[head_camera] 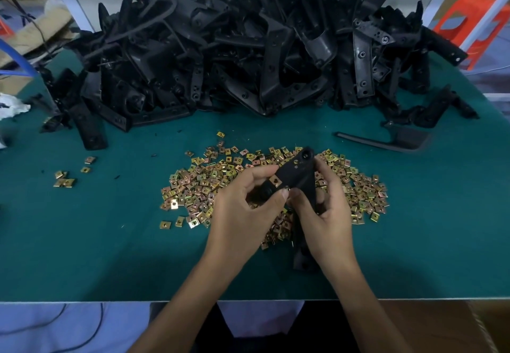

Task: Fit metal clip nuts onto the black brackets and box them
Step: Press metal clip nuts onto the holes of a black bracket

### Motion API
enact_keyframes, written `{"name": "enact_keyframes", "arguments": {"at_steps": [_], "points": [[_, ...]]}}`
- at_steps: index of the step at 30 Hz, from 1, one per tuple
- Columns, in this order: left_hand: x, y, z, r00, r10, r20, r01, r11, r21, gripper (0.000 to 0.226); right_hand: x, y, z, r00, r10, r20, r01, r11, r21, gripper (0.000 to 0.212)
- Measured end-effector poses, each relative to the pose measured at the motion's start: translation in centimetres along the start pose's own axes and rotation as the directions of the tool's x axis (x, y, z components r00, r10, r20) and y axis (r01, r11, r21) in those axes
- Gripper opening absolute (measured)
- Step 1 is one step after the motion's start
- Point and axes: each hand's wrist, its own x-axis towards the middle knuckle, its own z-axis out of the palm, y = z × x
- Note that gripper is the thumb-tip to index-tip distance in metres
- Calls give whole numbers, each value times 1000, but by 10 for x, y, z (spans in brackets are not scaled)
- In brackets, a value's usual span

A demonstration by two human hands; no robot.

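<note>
Both hands held one black bracket (296, 176) above the clip nut pile (276, 187) on the table (110, 242) — left hand (242, 212) pinching near a fitted clip nut (275, 181), right hand (325, 214) wrapped round the arm. Bracket looked stiff, light — best gripped by its arm.

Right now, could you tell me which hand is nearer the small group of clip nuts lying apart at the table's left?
Left. The left hand is closer to the small group; the right hand lies beyond it.

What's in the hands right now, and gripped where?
One black bracket, held by both hands. Left hand pinches its left arm beside a fitted clip nut; right hand grips the middle of the bracket.
</note>
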Motion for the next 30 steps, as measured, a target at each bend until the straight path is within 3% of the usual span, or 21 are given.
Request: {"name": "enact_keyframes", "arguments": {"at_steps": [8, 11, 14, 17, 19, 23, 28, 30], "points": [[5, 3, -7, 995, 15, 95, -17, 1000, 13, 25, 1, -2, -1, 1000, 5, 4, -5, 1000, 14, 57], [24, 5, -24, 989, 75, 125, -93, 985, 143, 28, 1, -1, -2, 1000, 3, 14, -3, 1000, 13, 58], [65, -1, -43, 997, 49, 58, -67, 926, 373, 23, 0, -2, -2, 999, 33, 33, -34, 999, 41, 58], [114, -15, -59, 999, 9, -31, 13, 765, 644, 14, -1, -5, -1, 998, 47, 51, -51, 996, 72, 54], [139, -27, -64, 997, -40, -66, 76, 671, 737, 14, -1, -5, -2, 998, 45, 51, -50, 995, 86, 53], [162, -40, -62, 989, -137, -61, 129, 575, 808, 29, 0, -2, -2, 998, 45, 45, -49, 996, 80, 56], [165, -39, -59, 996, -92, -9, 56, 531, 846, 24, 0, 0, -2, 998, 49, 43, -51, 997, 63, 58], [161, -36, -59, 999, -46, -15, 38, 569, 821, 24, 0, 0, -1, 998, 43, 40, -46, 997, 63, 58]]}}
